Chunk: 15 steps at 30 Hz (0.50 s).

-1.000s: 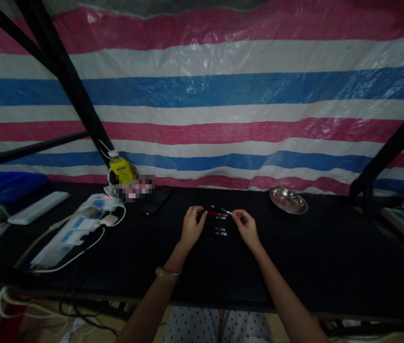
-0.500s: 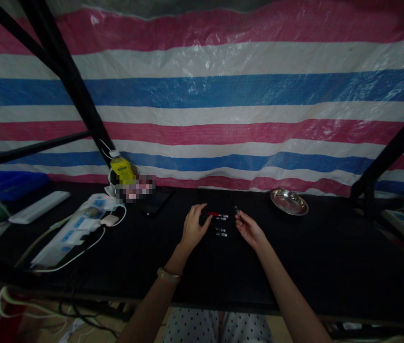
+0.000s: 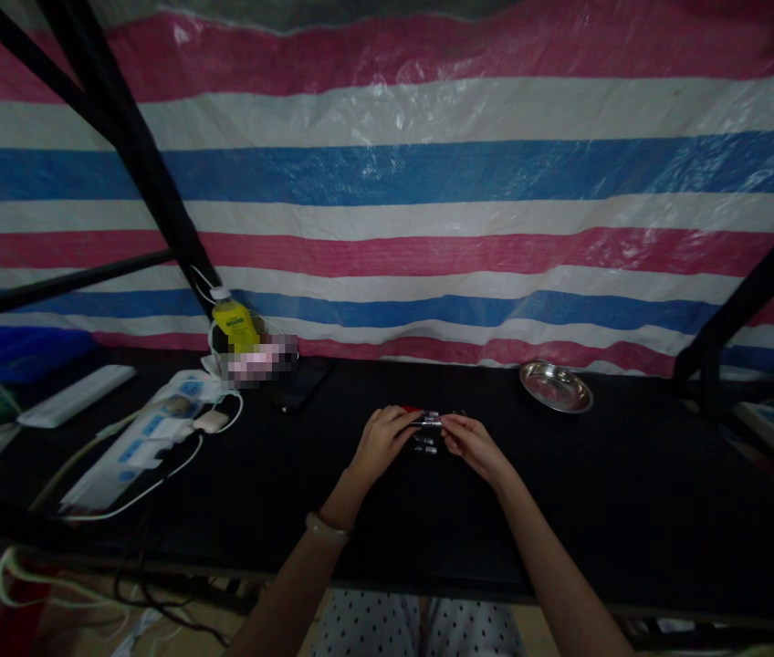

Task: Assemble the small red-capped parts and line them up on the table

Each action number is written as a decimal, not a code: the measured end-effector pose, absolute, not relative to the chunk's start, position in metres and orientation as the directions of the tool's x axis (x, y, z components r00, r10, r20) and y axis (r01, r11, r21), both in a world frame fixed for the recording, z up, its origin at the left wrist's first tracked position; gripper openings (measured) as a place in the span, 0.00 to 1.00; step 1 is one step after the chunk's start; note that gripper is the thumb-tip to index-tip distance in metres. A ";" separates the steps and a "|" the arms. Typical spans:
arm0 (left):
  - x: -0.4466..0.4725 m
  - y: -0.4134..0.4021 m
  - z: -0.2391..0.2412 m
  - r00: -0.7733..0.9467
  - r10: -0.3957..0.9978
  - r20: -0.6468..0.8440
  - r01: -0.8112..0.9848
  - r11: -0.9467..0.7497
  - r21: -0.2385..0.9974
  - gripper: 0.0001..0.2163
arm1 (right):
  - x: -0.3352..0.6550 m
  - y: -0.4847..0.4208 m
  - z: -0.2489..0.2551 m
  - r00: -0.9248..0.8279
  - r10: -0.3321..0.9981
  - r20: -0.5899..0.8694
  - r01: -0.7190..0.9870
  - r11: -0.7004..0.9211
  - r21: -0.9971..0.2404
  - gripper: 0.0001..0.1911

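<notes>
My left hand [image 3: 381, 443] and my right hand [image 3: 473, 445] meet over the middle of the dark table. A slim, dark, pen-like stick with a silvery part [image 3: 431, 423] lies between their fingertips, the left fingers pinching its left end and the right fingers its right end. Just behind it shows a red piece [image 3: 410, 408], partly covered by my left fingers. Closer to me, similar dark sticks with silvery ends [image 3: 426, 449] lie side by side. Their dark bodies blend into the tabletop, so their exact kind is hard to make out.
A shiny round metal dish [image 3: 556, 387] sits to the right at the back. On the left are a power strip [image 3: 133, 447] with white cables, a yellow bottle [image 3: 235, 324], a dark flat device [image 3: 301, 383] and a long white bar [image 3: 78, 396]. Black frame posts flank the table.
My right hand has moved left and my left hand slightly right, bringing them together. The left fingers, spread before, now pinch the stick along with the right.
</notes>
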State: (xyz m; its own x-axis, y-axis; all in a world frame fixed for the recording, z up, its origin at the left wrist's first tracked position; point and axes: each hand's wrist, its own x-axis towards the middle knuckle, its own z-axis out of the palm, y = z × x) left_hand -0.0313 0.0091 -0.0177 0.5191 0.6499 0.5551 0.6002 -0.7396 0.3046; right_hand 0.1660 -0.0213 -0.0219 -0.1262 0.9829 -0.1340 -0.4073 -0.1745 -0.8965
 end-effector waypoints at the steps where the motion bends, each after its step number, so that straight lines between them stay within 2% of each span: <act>1: -0.031 0.009 -0.018 0.504 0.663 0.553 0.617 -0.725 0.308 0.12 | 0.167 -0.021 -0.023 -0.129 0.983 -0.133 -0.420 -0.176 -0.890 0.18; 6: -0.031 0.007 -0.016 0.480 0.722 0.498 0.666 -0.670 0.328 0.14 | 0.170 -0.021 -0.025 -0.155 0.978 -0.137 -0.450 -0.194 -0.872 0.17; 11: -0.030 0.006 -0.014 0.485 0.752 0.446 0.681 -0.645 0.347 0.14 | 0.169 -0.023 -0.021 -0.157 0.984 -0.084 -0.425 -0.145 -0.894 0.16; 15: -0.030 0.006 -0.014 0.444 0.783 0.435 0.688 -0.610 0.395 0.13 | 0.174 -0.019 -0.021 0.033 0.999 -0.033 -0.382 -0.018 -0.924 0.18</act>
